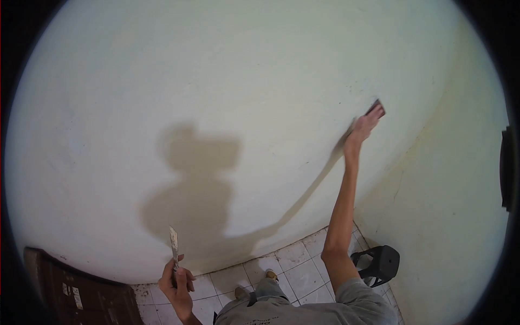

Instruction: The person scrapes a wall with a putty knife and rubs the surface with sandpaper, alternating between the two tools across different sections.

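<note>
My right hand (366,125) is closed on a small dark reddish-brown pad (381,107), pressed against the pale wall (271,108) at the upper right, near some small specks and scuffs. The right arm is stretched out. Low on the left, my left hand (177,281) is wrapped round the handle of a putty knife (174,241). Its pale, stained blade points up and stands apart from my other hand. A shadow of the head, body and right arm falls on the wall.
A black plastic stool (385,264) stands by the corner at the lower right. Brown wooden furniture (81,292) with paper labels is at the lower left. White floor tiles (303,273) lie below, around my feet. A dark object (507,169) is at the right edge.
</note>
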`<state>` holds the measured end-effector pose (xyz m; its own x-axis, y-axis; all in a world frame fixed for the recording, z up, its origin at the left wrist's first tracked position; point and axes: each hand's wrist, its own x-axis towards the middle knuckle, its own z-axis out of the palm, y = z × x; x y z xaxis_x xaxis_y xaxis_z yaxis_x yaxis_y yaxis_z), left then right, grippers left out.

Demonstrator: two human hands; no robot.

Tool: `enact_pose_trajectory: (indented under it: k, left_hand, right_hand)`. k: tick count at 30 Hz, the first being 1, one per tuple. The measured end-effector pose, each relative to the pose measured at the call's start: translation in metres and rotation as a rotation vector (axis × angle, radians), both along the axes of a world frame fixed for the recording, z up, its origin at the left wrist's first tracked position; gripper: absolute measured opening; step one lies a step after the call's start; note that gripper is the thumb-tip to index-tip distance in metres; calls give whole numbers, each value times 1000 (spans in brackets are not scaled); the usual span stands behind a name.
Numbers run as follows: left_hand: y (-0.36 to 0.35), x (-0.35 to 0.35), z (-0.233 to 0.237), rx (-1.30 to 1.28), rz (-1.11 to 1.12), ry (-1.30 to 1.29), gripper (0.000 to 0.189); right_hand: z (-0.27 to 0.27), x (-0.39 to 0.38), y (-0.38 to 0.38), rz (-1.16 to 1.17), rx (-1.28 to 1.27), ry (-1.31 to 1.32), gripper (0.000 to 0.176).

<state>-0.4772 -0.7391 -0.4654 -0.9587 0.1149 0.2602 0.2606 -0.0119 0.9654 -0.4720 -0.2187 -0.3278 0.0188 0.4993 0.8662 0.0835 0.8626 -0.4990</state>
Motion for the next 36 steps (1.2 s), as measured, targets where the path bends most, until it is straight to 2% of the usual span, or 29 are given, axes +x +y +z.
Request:
enact_pose_trajectory:
  k: [1, 4, 5, 8, 9, 11, 12, 14, 15, 16, 17, 19, 20, 23, 25, 26, 27, 29, 30, 33, 35, 36]
  left_hand:
    - [1, 3, -3, 21, 15, -32, 32]
    - [6, 5, -13, 173, -8, -95, 32]
    - [8, 3, -15, 180, -31, -93, 32]
    - [8, -7, -16, 133, -107, -39, 34]
    - [8, -7, -13, 93, -116, 13, 34]
    - [16, -16, -4, 43, -121, 126, 35]
    - [7, -22, -11, 48, -118, 185, 35]
    - [-8, -28, -25, 47, -87, 217, 35]
    - [-13, -30, -31, 46, -54, 198, 34]
    - [-15, -33, -34, 46, -16, 181, 33]
    - [-17, -30, -30, 24, -4, 168, 33]
    - [-15, -20, -22, -38, 10, 128, 34]
    - [-16, -21, -25, 13, 14, 105, 33]
    - [-6, -27, -41, 141, -14, 72, 33]
    - [4, -25, -50, 184, -62, 105, 33]
    - [16, -30, -49, 212, -101, 123, 34]
    - [28, -35, -43, 238, -139, 137, 34]
    - [48, -36, -29, 248, -205, 149, 35]
    - [59, -40, -22, 243, -224, 161, 36]
    - [60, -39, -24, 246, -198, 277, 38]
    - [71, -34, -22, 258, -162, 275, 41]
    - [71, -30, -26, 273, -138, 233, 42]
  right_hand:
    - [15, 4, -14, 41, -119, 14, 68]
    - [-18, -27, -64, -107, 189, -37, 73]
    - [-32, -32, -126, -113, 156, -163, 70]
    - [-169, -63, -249, 301, 250, -443, 78]
    - [-157, -42, -268, 507, 141, -1338, 74]
    - [-241, -55, -236, 386, 600, -773, 69]
    - [-230, -62, -221, 332, 610, -711, 69]
    - [-186, -51, -169, 232, 618, -607, 70]
    - [-147, -42, -142, 192, 521, -527, 76]
    - [-85, -28, -130, 150, 419, -352, 85]
    - [-35, -19, -108, 32, 350, -284, 93]
    - [25, -2, -42, 6, 219, -136, 87]
    - [42, 2, -28, 24, 126, -91, 84]
    - [38, -14, -32, -55, 242, -30, 77]
    - [7, -14, -110, -32, 225, -130, 96]
    - [-28, -22, -139, -30, 147, -275, 93]
    - [-71, -28, -166, 79, 170, -334, 107]
    - [-165, -28, -198, 194, 251, -459, 92]
    - [-192, -27, -199, 226, 319, -538, 87]
    - [-193, -11, -158, 101, 587, -654, 72]
    - [-146, -1, -113, 67, 638, -632, 72]
    - [-105, 3, -103, 58, 479, -606, 77]
